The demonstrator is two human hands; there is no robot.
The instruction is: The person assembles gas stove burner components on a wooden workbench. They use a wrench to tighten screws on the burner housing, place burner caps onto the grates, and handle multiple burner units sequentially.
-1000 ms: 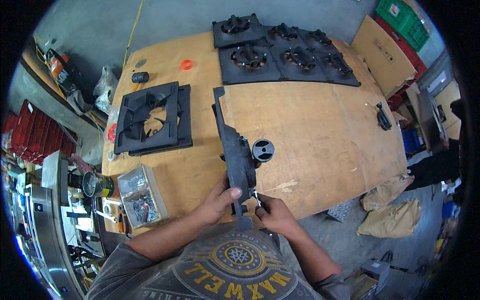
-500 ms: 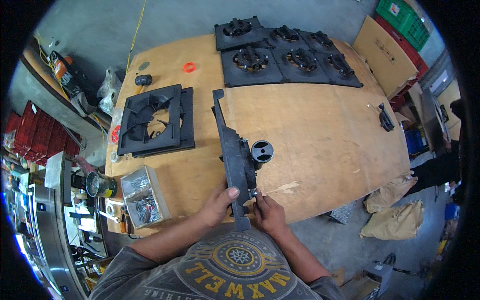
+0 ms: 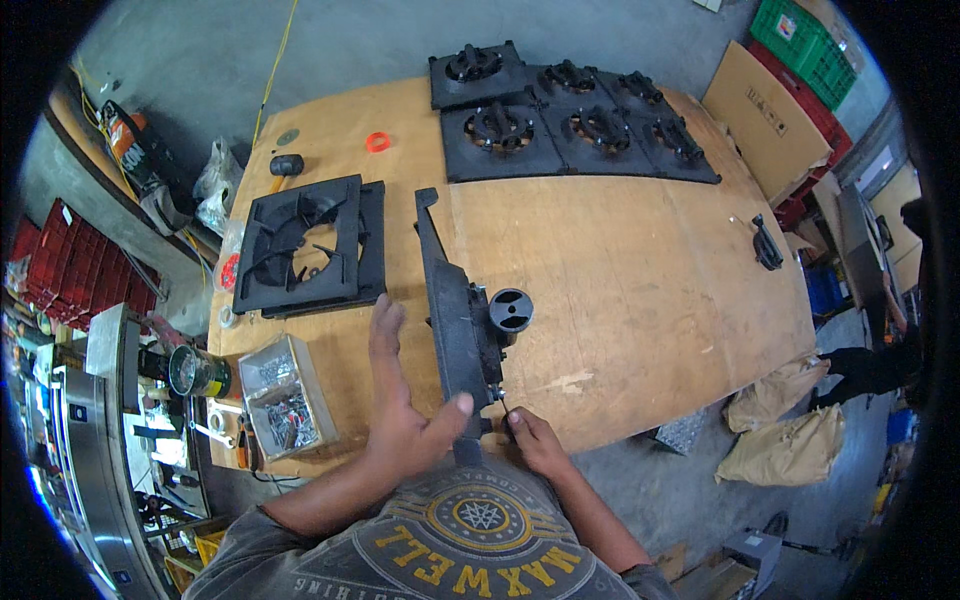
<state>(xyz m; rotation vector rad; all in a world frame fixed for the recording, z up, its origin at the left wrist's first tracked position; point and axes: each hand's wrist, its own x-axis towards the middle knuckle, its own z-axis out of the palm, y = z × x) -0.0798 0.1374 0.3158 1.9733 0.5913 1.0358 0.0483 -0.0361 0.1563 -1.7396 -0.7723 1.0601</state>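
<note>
Two bare hands worked at the near edge of a curved plywood tabletop [image 3: 640, 260]. The left hand [image 3: 405, 415] was spread open, fingers pointing away from the person, with only its thumb pressed against the near end of a long dark metal burner frame [image 3: 455, 320] standing on its edge and running away from the person across the board. The right hand [image 3: 535, 440] was pinched shut on a thin dark tool [image 3: 505, 405] whose tip met the frame's lower right side. A round black burner cap [image 3: 511, 309] sat against the frame's right face. Left of the open hand lay a clear plastic box of screws [image 3: 283, 393], and beyond it a square black cast-iron stove grate [image 3: 305, 245].
</note>
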